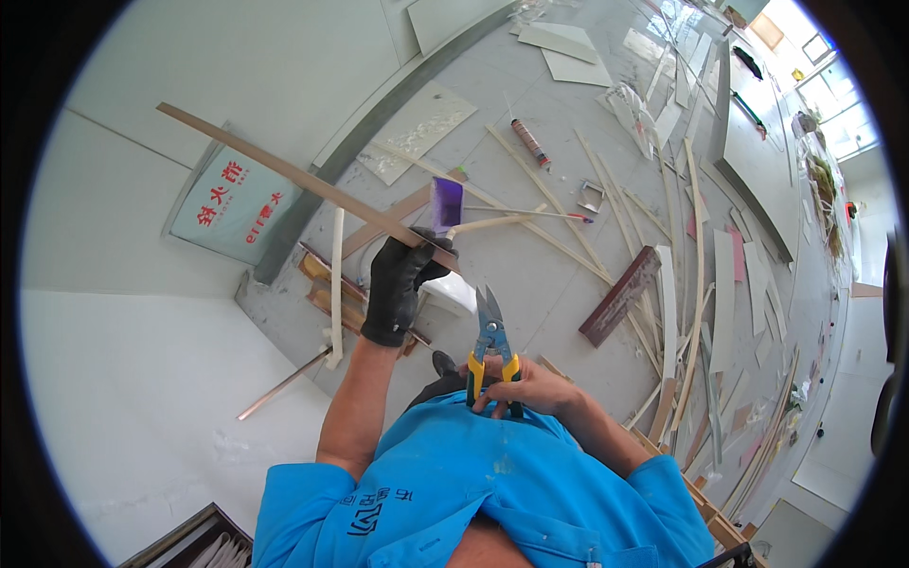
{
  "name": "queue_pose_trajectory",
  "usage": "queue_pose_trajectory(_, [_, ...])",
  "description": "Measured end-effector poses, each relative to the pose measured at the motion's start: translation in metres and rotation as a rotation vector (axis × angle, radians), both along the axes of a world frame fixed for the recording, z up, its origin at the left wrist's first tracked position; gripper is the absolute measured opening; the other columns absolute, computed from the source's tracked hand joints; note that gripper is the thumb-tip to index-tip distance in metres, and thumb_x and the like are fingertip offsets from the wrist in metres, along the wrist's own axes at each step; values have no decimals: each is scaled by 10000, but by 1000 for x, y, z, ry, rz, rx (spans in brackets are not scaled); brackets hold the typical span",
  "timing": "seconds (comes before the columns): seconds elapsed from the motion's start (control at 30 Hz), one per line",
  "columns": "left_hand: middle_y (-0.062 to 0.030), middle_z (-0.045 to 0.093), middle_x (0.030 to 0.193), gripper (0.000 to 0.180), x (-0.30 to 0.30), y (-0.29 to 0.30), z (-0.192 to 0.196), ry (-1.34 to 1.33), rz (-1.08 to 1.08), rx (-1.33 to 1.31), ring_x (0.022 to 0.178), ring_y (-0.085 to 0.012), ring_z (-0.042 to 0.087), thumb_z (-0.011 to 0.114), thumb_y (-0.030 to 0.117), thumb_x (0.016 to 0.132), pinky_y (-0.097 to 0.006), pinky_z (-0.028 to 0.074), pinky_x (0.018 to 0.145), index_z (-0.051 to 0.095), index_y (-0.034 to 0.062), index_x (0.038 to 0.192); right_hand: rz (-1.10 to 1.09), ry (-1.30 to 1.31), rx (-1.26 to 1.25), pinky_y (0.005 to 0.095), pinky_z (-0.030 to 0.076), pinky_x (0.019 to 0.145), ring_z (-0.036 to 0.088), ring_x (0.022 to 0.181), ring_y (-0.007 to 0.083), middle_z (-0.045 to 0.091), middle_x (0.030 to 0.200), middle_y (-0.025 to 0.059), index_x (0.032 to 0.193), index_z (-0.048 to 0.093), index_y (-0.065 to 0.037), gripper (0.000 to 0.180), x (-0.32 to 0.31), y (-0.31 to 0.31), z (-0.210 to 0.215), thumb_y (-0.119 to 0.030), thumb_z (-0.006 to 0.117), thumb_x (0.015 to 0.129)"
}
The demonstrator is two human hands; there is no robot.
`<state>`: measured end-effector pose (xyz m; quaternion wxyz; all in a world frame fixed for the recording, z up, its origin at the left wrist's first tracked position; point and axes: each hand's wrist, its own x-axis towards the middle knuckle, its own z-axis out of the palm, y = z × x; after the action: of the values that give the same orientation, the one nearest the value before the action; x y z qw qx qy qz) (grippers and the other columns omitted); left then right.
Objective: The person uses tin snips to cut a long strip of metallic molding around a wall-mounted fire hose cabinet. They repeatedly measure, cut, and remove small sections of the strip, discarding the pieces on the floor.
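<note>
right hand [535, 386] partly hidden by snips [491, 331], trousers [436, 388] mostly behind shirt [473, 454], box [172, 541] cut off below

From where I stand, the brown strip [284, 177] looks smooth and matt, and the black glove [390, 298] around its end has a dull, rubbery surface. The snips [491, 331] have bare metal blades with a slight shine, and yellow-and-dark plastic handles. That blue shirt [511, 464] is soft matt cloth, marked with a pale smudge. The grey floor [544, 317] is smooth, glossier towards the windows. The purple scoop [446, 201] looks like plastic, the crumpled wrap [629, 112] glints, and the reddish-brown bar [620, 295] looks scuffed and blotchy.
</note>
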<state>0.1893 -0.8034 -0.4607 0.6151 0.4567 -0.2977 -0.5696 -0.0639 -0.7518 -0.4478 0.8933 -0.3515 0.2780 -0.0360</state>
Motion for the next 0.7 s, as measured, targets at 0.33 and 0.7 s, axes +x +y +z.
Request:
queue_pose_trajectory(0.33, [-121, 700, 1025, 133, 5, 37, 2, -60, -184, -4, 987, -214, 684, 567, 103, 976, -361, 534, 929, 632, 2, 1035, -429, -32, -116, 288, 578, 778, 629, 981, 181, 565, 1150, 124, 1414, 438, 0, 536, -5, -28, -4, -98, 598, 912])
queue_pose_trajectory(0.7, [-81, 705, 949, 157, -19, 57, 12, -71, -540, 9, 897, -168, 681, 684, 91, 924, -303, 551, 834, 650, 21, 1061, -476, -308, 4, 228, 581, 639, 669, 894, 177, 521, 1345, 212, 1480, 341, 30, 644, 6, -37, -6, -72, 595, 896])
